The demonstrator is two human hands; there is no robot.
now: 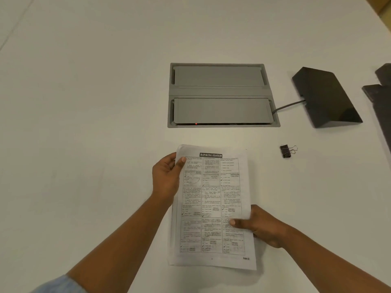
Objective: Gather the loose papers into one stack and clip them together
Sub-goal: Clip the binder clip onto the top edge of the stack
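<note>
My left hand (167, 176) and right hand (261, 226) both pinch the gathered papers (211, 206) by their edges, so next I judge one hand must free itself for the binder clip (287, 151).

This looks like an office or meeting room: a wide, plain white bench (95, 102) has a grey metal flip-lid cable box (222, 95) recessed into it, with a grey cable (287, 106) running to a black wedge-shaped desktop device (326, 98).

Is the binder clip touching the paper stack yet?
Apart. The head view shows the binder clip lying alone on bare table right of the paper stack, untouched by either hand.
</note>
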